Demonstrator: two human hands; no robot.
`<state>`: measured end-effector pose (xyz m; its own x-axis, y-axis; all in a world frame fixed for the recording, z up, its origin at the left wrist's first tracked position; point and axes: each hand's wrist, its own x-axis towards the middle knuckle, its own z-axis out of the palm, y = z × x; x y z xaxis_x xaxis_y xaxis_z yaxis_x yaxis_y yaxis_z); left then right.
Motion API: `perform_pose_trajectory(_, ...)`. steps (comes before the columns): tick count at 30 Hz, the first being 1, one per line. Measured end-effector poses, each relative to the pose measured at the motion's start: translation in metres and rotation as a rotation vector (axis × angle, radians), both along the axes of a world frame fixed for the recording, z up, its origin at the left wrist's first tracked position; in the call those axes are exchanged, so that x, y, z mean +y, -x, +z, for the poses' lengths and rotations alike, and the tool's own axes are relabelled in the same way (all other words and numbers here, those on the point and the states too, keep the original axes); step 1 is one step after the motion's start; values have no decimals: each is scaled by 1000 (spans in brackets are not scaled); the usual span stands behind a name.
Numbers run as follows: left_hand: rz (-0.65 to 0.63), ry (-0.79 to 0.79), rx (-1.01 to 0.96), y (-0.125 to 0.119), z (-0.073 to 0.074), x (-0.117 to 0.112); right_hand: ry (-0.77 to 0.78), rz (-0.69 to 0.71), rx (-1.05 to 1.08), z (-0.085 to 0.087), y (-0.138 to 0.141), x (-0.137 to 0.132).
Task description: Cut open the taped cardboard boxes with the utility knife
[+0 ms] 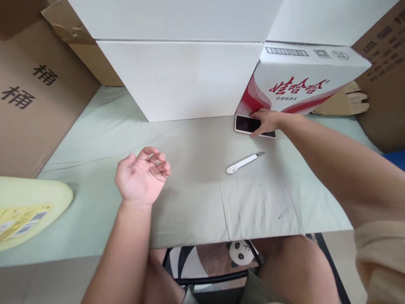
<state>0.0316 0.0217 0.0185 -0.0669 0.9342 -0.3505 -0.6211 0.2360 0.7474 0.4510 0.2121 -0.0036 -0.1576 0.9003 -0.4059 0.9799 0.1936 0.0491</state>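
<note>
Phone [247,123] lies on the cloth [196,190] right of centre in the frame, gripped but unlifted, its edges pinched by the right hand [268,120]; the empty left hand [141,176] curls loosely, palm up.

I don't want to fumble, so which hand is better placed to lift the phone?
Probably your right hand: it spans the phone across its long edges. The left hand is well away from it, palm up and empty.

Right hand [267,121]: thumb and fingers across the phone [245,123]
Phone: screen up, beside the red-and-white carton [294,80], far right
Left hand [142,177]: palm up, fingers curled, at left
Utility knife [243,163]: blade out, on the cloth [190,202], nearer than the phone
</note>
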Motion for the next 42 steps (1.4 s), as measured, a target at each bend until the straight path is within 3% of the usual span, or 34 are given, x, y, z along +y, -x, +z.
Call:
perform_pose_trajectory(9, 14, 16, -2, -2, 4, -8, -43, -10, 72, 0, -6, -18)
perform_pose_trajectory(42, 33, 10, -25, 1, 10, -7, 5, 17, 9, -7, -20, 1)
